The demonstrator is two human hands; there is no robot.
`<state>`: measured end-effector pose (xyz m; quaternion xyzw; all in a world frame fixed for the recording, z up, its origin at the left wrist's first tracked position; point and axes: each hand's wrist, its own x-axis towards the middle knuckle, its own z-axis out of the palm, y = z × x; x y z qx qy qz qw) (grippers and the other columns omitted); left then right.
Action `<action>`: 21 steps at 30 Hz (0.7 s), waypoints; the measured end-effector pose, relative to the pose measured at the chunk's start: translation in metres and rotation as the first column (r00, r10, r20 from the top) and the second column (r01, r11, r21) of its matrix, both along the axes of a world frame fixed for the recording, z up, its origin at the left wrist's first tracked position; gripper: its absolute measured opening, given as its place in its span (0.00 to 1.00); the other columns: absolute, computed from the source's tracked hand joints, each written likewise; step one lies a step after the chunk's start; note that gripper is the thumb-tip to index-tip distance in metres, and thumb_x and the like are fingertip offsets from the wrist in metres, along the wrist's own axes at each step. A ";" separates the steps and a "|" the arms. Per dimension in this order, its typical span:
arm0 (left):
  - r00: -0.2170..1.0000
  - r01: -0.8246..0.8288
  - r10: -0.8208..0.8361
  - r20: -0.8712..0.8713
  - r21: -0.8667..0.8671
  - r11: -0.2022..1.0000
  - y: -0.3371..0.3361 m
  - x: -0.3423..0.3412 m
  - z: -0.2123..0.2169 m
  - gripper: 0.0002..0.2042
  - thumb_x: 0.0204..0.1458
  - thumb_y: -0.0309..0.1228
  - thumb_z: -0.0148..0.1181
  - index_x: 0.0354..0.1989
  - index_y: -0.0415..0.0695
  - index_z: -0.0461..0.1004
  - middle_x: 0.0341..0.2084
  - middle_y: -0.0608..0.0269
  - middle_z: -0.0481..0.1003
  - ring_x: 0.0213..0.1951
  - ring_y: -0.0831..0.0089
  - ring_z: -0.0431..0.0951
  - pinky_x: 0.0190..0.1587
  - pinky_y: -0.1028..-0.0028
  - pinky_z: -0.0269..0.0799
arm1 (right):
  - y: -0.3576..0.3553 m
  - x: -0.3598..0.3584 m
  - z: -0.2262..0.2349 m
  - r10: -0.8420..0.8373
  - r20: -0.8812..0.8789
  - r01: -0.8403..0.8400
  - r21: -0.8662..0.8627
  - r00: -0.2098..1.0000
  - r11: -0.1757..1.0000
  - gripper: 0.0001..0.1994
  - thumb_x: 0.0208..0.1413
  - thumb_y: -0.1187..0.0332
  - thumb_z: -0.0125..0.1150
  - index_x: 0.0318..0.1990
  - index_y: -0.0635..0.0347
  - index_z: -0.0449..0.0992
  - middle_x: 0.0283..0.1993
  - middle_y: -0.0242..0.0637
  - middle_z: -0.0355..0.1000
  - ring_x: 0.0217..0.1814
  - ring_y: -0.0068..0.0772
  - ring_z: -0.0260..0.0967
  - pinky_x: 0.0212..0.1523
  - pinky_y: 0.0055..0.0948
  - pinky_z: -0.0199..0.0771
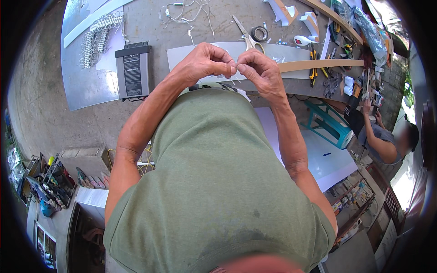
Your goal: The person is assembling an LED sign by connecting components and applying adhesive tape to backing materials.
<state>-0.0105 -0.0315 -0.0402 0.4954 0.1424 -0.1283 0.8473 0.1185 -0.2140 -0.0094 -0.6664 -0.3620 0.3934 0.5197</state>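
My left hand (208, 62) and my right hand (263, 73) meet above the worktable, in front of my chest. Thumb and forefinger are pinched on each, tip to tip. Whatever sits between the fingertips is too small to make out. Just beyond the right hand lie scissors (248, 37) with pale handles, their blades pointing away to the left. Beside them rests a roll of black tape (259, 33). A pale flat strip (182, 53) stretches under both hands. From behind the right hand a long brown strip (325, 64) runs rightward.
A grey power supply box (133, 73) stands left, near wired white modules (101, 36) on a metal sheet (75, 86). White cables (184, 19) lie at the back. Pliers (313, 68) and cut white pieces (283, 12) are rightward. A teal stool (331, 125) and another person (380, 139) are at right.
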 end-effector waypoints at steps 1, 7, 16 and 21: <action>0.999 -0.029 0.031 -0.039 0.055 0.998 0.001 0.000 0.004 0.07 0.49 0.29 0.70 0.33 0.40 0.83 0.25 0.66 0.80 0.27 0.81 0.75 0.32 0.80 0.69 | 0.000 -0.001 -0.001 -0.001 0.000 0.001 0.000 1.000 1.000 0.06 0.60 0.70 0.66 0.39 0.63 0.80 0.40 0.31 0.75 0.39 0.20 0.69 0.35 0.21 0.70; 0.984 -0.136 0.138 -0.114 0.023 0.990 0.001 -0.001 -0.002 0.09 0.52 0.30 0.70 0.38 0.38 0.82 0.28 0.63 0.80 0.28 0.77 0.78 0.35 0.75 0.78 | 0.006 -0.013 -0.004 -0.280 -0.292 0.290 -0.010 0.915 0.957 0.10 0.63 0.71 0.63 0.48 0.66 0.76 0.44 0.36 0.77 0.44 0.23 0.73 0.43 0.23 0.74; 0.967 -0.231 0.232 -0.105 0.021 0.973 0.003 -0.004 0.002 0.10 0.54 0.29 0.69 0.40 0.36 0.81 0.30 0.59 0.82 0.30 0.74 0.81 0.36 0.74 0.80 | 0.015 -0.021 -0.002 -0.311 -0.130 0.302 -0.086 0.941 0.949 0.12 0.56 0.72 0.70 0.45 0.67 0.76 0.41 0.37 0.79 0.43 0.23 0.76 0.47 0.24 0.77; 0.963 -0.260 0.257 -0.078 -0.034 0.965 0.004 -0.002 0.002 0.09 0.54 0.29 0.68 0.40 0.36 0.81 0.31 0.58 0.82 0.32 0.73 0.82 0.37 0.73 0.81 | 0.019 -0.026 -0.011 -0.402 -0.105 0.392 -0.102 0.910 0.914 0.10 0.56 0.73 0.70 0.42 0.66 0.78 0.37 0.33 0.79 0.38 0.19 0.76 0.42 0.22 0.77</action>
